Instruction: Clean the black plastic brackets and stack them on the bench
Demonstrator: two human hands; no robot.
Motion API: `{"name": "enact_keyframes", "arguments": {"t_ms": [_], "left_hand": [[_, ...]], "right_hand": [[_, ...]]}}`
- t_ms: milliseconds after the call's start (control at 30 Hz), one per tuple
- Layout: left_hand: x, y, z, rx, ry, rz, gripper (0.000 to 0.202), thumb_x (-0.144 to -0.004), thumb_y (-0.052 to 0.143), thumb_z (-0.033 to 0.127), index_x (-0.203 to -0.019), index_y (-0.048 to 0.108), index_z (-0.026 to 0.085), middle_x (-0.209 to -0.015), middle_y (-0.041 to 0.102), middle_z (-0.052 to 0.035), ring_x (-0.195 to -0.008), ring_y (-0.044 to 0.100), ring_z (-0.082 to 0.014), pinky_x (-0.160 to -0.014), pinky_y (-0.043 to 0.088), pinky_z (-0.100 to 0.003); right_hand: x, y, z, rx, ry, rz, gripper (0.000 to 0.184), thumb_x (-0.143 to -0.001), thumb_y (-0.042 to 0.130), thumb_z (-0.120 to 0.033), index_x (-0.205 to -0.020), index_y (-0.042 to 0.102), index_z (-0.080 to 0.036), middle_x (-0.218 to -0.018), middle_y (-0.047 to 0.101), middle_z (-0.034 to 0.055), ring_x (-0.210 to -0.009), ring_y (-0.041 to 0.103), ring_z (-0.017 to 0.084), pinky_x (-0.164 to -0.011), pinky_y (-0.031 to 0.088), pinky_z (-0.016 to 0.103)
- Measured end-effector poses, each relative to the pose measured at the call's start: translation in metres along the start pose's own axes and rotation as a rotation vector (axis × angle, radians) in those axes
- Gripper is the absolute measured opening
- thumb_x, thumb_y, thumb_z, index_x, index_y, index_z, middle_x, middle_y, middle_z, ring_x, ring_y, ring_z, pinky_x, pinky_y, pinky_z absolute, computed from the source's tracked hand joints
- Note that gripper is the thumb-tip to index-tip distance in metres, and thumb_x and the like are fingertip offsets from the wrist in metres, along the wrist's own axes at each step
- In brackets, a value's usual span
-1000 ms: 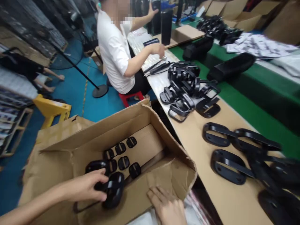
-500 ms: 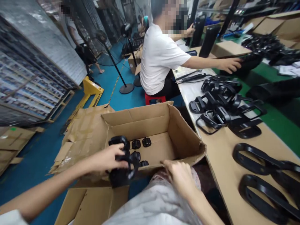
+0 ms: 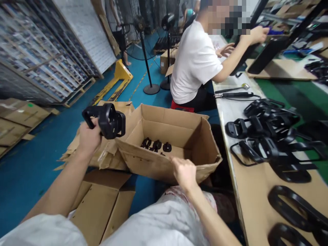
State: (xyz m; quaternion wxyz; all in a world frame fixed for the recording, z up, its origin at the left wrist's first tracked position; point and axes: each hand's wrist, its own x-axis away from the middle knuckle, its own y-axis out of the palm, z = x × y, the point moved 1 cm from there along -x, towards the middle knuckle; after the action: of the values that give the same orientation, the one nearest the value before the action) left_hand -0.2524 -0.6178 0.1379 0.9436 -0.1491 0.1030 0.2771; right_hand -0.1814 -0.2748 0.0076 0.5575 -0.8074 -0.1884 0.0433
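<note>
Smooth black looped parts (image 3: 106, 122) have risen near the rough-edged cardboard box (image 3: 151, 168).

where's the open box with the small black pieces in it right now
In the head view, the open cardboard box sits mid-frame, just left of the worktable, with the right hand at its near rim.

Carton (image 3: 143, 164) open above; walls (image 3: 169, 124) bar sideways reach.

Factory workshop, pallet jack (image 3: 123, 72), workbench (image 3: 230, 108)
</note>
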Motion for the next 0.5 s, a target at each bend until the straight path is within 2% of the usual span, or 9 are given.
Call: {"name": "enact_keyframes", "arguments": {"t_ms": [100,167,233,333,500], "left_hand": [[0.021,0.016,-0.017,0.302,-0.179,0.008,0.054,-0.058,0.094,0.047,-0.092,0.066,0.016,-0.083,0.069,0.0031,-0.078,0.06,-0.0136,-0.074,0.054,-0.026],[0.037,0.03,-0.028,0.328,-0.28,-0.045,0.057,-0.055,0.096,0.046,-0.095,0.068,0.017,-0.089,0.073,0.0009,-0.081,0.064,-0.0156,-0.074,0.056,-0.027],[0.053,0.043,-0.038,0.301,-0.364,-0.126,0.054,-0.052,0.097,0.046,-0.089,0.07,0.016,-0.083,0.072,-0.0002,-0.076,0.065,-0.0157,-0.069,0.056,-0.025],[0.073,0.065,-0.041,0.254,-0.439,-0.29,0.048,-0.053,0.095,0.047,-0.079,0.07,0.016,-0.07,0.068,-0.0001,-0.066,0.063,-0.0148,-0.061,0.054,-0.024],[0.092,0.115,-0.029,0.199,-0.483,-0.561,0.045,-0.051,0.093,0.05,-0.069,0.067,0.018,-0.063,0.062,0.0004,-0.057,0.056,-0.0138,-0.052,0.049,-0.024]], "right_hand": [[0.005,0.061,-0.023,-0.065,0.004,-0.134,0.037,-0.096,0.052,-0.004,-0.12,0.074,-0.023,-0.108,0.081,0.0108,-0.101,0.074,0.021,-0.088,0.045,0.031],[0.01,0.094,-0.037,-0.118,0.049,-0.197,0.033,-0.092,0.054,0.0,-0.107,0.078,-0.017,-0.099,0.082,0.0134,-0.093,0.077,0.022,-0.087,0.047,0.031],[0.017,0.114,-0.047,-0.196,0.069,-0.208,0.03,-0.089,0.056,0.002,-0.099,0.078,-0.015,-0.099,0.082,0.0131,-0.098,0.077,0.022,-0.096,0.046,0.033],[0.031,0.12,-0.049,-0.342,0.1,-0.144,0.029,-0.092,0.057,-0.002,-0.106,0.078,-0.016,-0.11,0.081,0.0121,-0.113,0.073,0.023,-0.11,0.041,0.036],[0.061,0.093,-0.017,-0.599,0.188,0.055,0.029,-0.098,0.059,-0.012,-0.12,0.077,-0.018,-0.136,0.073,0.009,-0.132,0.063,0.02,-0.117,0.04,0.03]]}}
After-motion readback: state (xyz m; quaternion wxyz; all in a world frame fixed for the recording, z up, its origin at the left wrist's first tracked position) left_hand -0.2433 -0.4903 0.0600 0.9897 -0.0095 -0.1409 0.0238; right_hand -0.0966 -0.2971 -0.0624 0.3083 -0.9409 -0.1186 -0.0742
